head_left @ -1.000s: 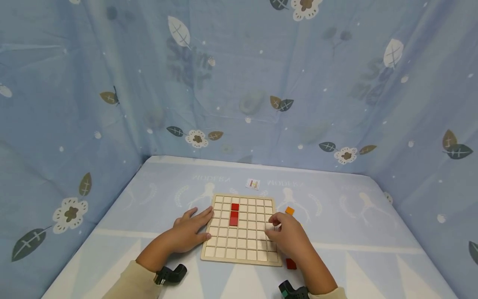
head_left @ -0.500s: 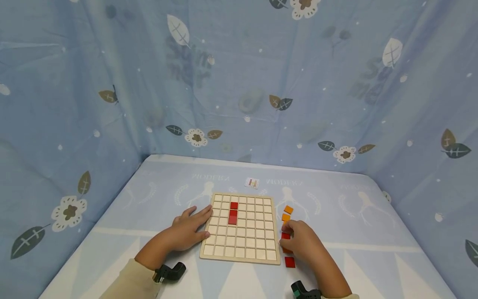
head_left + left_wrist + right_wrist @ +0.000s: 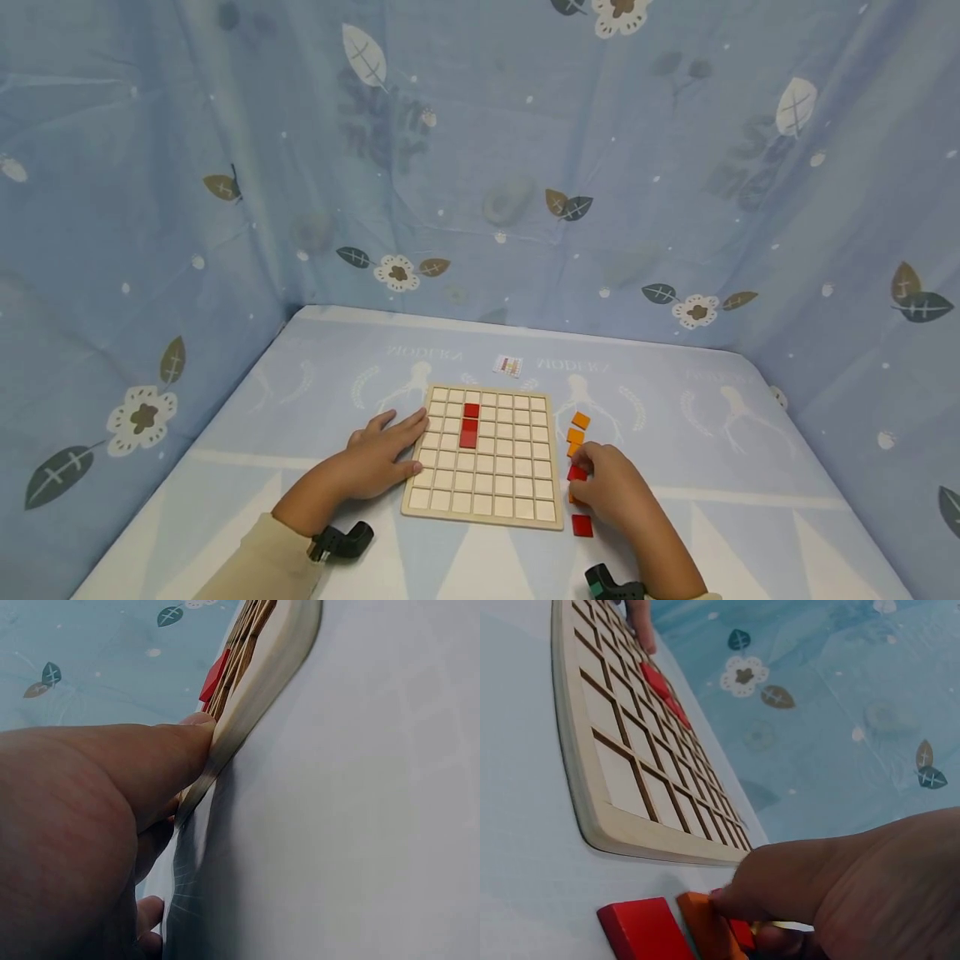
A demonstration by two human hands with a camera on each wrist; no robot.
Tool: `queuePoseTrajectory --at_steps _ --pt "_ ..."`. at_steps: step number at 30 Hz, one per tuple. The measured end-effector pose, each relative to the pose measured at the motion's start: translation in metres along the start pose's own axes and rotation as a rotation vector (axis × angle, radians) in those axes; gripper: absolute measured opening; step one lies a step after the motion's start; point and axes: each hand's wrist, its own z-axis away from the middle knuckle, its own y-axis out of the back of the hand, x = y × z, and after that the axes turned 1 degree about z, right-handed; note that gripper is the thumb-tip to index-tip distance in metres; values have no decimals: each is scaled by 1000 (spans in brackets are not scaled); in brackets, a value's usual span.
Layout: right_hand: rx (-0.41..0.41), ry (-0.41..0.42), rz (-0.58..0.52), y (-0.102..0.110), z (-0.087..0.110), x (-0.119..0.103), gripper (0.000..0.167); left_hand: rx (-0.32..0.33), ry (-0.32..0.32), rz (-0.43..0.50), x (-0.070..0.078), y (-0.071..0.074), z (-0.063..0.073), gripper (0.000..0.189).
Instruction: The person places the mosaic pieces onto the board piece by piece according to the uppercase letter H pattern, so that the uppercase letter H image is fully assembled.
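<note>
A wooden grid board (image 3: 480,520) lies flat, with red tiles (image 3: 471,411) in one column of its cells. My left hand (image 3: 372,467) rests at the board's left edge with its fingers extended; in the left wrist view the thumb (image 3: 169,754) presses on the rim. Beside the board's right edge, my right hand (image 3: 615,483) reaches into a row of loose tiles. Its thumb and index finger are curved around a red square tile (image 3: 577,472) on the table. An orange tile (image 3: 705,922) lies right at the thumb in the right wrist view, partly covered.
Orange tiles (image 3: 581,420) lie beyond the right hand, and one red tile (image 3: 582,526) lies nearer the front. A small printed card (image 3: 508,366) sits behind the board. Patterned blue curtains (image 3: 480,167) enclose the table (image 3: 675,400) at the back and sides.
My right hand has moved from above the board's right side to the loose tiles, its fingers coming around a red one. The left hand stays at the board's edge.
</note>
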Motion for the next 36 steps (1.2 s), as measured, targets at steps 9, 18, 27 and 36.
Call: queuePoseTrajectory --at_steps 9,18,27,36 --pt "34 -46 8 2 -2 1 18 3 -10 -9 0 2 -1 77" --pt "19 -45 -11 3 0 4 11 -22 -77 -41 4 5 2 64" --pt "22 -59 -78 2 1 5 8 -21 -67 -54 2 4 2 65" --pt "8 -147 -226 0 -3 10 3 -19 -49 -28 1 3 1 67"
